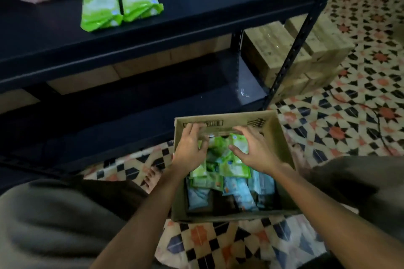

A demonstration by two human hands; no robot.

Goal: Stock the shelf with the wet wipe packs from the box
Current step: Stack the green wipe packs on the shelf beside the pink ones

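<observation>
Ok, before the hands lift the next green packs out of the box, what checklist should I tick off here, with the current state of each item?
1. Both hands over the green packs in the box: ok; the left hand and right hand flank the pile of green packs.
2. Firm grip on a pack: cannot tell; the fingers are spread and the frame is blurred.
3. Free space on the shelf beside the two shelved green packs: ok.
4. Path from box to shelf unobstructed: ok.
5. Blue packs left below the green ones: ok, not in the way.
</observation>
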